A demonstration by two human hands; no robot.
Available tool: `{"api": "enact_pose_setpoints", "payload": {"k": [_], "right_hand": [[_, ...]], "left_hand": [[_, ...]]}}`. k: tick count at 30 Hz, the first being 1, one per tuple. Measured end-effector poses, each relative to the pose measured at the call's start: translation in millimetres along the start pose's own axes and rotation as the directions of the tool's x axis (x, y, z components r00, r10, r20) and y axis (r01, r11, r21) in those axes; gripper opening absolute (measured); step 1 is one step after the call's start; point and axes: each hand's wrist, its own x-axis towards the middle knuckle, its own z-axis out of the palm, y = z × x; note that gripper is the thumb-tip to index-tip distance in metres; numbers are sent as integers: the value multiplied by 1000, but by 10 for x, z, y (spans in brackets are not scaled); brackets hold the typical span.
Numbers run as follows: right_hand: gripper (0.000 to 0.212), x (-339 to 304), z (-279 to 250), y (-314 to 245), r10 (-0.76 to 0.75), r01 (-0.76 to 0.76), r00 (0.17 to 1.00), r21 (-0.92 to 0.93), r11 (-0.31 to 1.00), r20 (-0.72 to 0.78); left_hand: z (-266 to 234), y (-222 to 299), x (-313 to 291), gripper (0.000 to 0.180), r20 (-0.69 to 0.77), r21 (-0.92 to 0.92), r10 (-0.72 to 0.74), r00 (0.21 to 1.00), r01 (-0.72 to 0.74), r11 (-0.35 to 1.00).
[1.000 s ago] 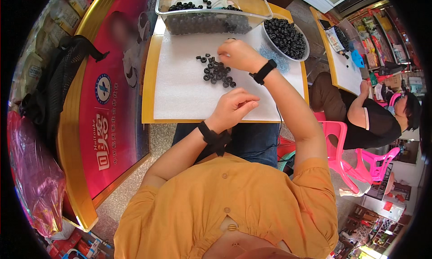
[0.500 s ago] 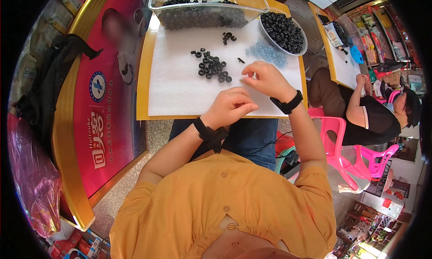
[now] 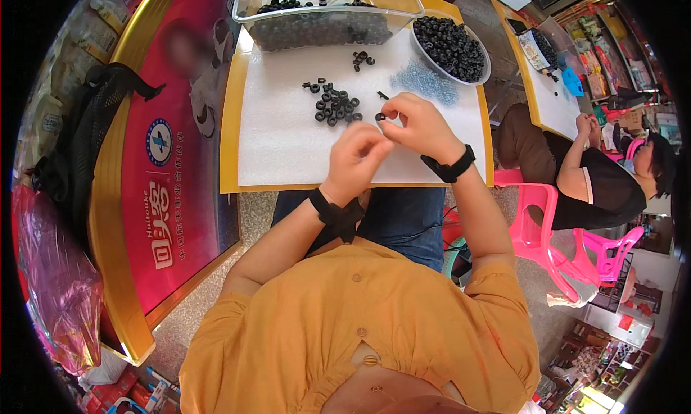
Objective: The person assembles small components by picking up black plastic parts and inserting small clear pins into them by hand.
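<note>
My right hand (image 3: 421, 128) is closed in a pinch on a small black ring (image 3: 380, 117), just above the white-covered table. Close beside it, my left hand (image 3: 358, 158) is curled with thumb and fingers together; whatever it may hold is hidden. A loose group of black rings (image 3: 335, 106) lies beyond my left hand. A small black stick-like piece (image 3: 383, 95) rests near my right fingertips, and a few more black pieces (image 3: 363, 60) lie farther back. Tiny clear-blue bits (image 3: 426, 83) are spread beyond my right hand.
At the back stands a clear plastic box (image 3: 324, 33) of black rings, with a full round tub (image 3: 484, 77) to its right. A pink-panelled counter (image 3: 173, 220) borders the left. On the right, a pink chair (image 3: 541, 227) stands near a seated person (image 3: 601, 187) at another table.
My left hand has moved up and closer to my right. A black ring now shows in my right fingertips, and the group's nearest right-hand ring is no longer at its place.
</note>
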Motion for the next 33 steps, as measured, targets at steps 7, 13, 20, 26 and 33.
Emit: {"api": "enact_pose_setpoints", "payload": {"k": [7,13,20,26,33], "right_hand": [[21,-440,-109,-201,-90,97,986,46,994,-141],[30,-606,-1,-135,-171,181,962,25,983,-212],[37,-617,-16,-88,-288,291,927,-24,957,-241],[31,-595,-120,-147,-25,55,994,300,952,-105],[24,-269,17,493,134,-158,967,-97,983,-217]], "left_hand": [[-8,37,78,29,57,14,-475,878,475,880],[-58,57,97,23,245,47,-298,922,296,954],[-83,91,113,21,308,-57,-310,900,342,938],[-88,76,96,21,278,-105,-357,892,397,912],[-61,55,75,27,169,-103,-344,924,364,926]]}}
